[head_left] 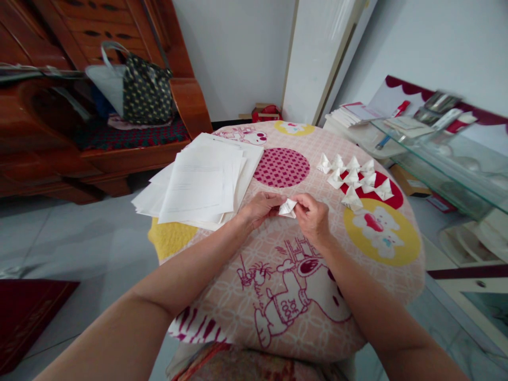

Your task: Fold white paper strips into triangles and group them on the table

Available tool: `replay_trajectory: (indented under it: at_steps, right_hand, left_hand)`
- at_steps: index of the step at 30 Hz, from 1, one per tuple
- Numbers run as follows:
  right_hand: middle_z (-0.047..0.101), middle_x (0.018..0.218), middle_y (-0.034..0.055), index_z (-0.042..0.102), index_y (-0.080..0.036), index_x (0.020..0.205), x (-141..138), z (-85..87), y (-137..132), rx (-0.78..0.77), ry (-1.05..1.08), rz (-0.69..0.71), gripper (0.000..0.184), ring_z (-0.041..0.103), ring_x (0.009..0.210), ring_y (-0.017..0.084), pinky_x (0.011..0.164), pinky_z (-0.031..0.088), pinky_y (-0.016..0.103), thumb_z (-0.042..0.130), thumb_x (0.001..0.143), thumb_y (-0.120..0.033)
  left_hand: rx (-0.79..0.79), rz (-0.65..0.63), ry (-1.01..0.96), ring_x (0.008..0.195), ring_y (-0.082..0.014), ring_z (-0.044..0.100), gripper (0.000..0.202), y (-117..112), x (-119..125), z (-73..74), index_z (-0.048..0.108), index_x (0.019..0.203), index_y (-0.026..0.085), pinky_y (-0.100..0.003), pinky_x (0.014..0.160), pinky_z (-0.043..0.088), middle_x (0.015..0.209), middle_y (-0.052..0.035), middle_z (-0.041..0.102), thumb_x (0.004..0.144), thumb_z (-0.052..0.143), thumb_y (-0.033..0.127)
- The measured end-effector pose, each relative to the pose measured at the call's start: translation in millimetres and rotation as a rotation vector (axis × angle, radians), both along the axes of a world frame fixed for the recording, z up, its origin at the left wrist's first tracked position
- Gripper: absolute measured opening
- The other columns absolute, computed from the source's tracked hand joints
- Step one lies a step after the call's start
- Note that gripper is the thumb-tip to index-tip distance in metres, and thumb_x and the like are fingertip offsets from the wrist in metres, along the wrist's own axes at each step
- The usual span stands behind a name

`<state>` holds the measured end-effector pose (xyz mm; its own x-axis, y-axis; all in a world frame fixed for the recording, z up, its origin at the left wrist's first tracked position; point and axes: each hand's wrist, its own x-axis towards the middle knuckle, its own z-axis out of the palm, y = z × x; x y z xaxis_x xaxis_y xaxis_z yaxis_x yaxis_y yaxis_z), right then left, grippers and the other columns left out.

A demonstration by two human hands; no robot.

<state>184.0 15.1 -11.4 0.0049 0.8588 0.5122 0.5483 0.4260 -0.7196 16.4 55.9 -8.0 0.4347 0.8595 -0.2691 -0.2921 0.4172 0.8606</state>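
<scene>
On the tablecloth (222, 280), the left hand (261, 208) and right hand (313, 216) pinch one small folded paper (288, 207) between them, seemingly finished paper shapes (352, 179) beyond the right, flat unfolded sheets (202, 182) beside the left.

A carved reddish-brown wooden settee (194, 108) with a dark plaid seat pad (143, 136), a round desk (407, 283) under a pink cartoon-print cloth (234, 264) and a grey tiled floor (99, 233) mark this as a home.

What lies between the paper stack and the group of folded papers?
In the head view: the cloth's checked circle and, nearer the camera, the left hand and right hand, holding a small folded piece.
</scene>
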Motion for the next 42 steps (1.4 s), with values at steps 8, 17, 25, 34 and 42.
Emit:
replay_trajectory:
  at_steps: [8,17,25,34,42]
  right_hand:
    - [0.075,0.073,0.0058,0.075,-0.016,0.083,7,14.6,4,-0.606,0.558,0.254,0.026,0.071,0.066,0.020,0.060,0.061,0.031,0.077,0.069,-0.038]
    - [0.072,0.061,0.0064,0.075,-0.015,0.067,6,9.8,2,-0.672,0.506,0.183,0.034,0.067,0.051,0.017,0.049,0.058,0.027,0.081,0.068,-0.049]
    - [0.069,0.056,0.0046,0.073,-0.017,0.061,3,9.1,1,-0.596,0.498,0.114,0.030,0.064,0.046,0.015,0.044,0.054,0.024,0.078,0.069,-0.045]
    - [0.076,0.066,0.0105,0.073,-0.015,0.072,11,14.0,3,-0.823,0.629,0.282,0.040,0.070,0.051,0.019,0.045,0.058,0.027,0.080,0.068,-0.054]
    - [0.070,0.054,0.0057,0.069,-0.016,0.062,6,14.3,-1,-0.673,0.518,0.164,0.030,0.064,0.043,0.015,0.040,0.051,0.022,0.079,0.069,-0.044]
  left_hand:
    - [0.164,0.089,0.134,0.060,-0.0106,0.061,0.023,2,-5,2.0,0.073,0.070,0.011,-0.024,0.063,0.050,0.068,-0.0028,0.070,0.078,0.083,0.031]
    - [0.304,0.017,0.321,0.051,-0.0068,0.051,0.022,-1,-4,1.0,0.073,0.068,0.011,-0.020,0.051,0.038,0.058,-0.0005,0.064,0.084,0.074,0.026]
    - [0.175,-0.016,0.329,0.056,-0.0091,0.058,0.025,-2,-2,4.7,0.070,0.065,0.013,-0.021,0.054,0.052,0.063,-0.0020,0.067,0.083,0.077,0.029]
    - [0.225,-0.030,0.285,0.055,-0.0080,0.060,0.024,-5,-2,8.3,0.069,0.066,0.012,-0.019,0.053,0.050,0.063,-0.0024,0.068,0.084,0.077,0.025]
    - [0.236,-0.070,0.306,0.047,-0.0065,0.053,0.034,-6,0,8.3,0.064,0.058,0.014,-0.019,0.048,0.046,0.054,0.0016,0.061,0.081,0.080,0.033]
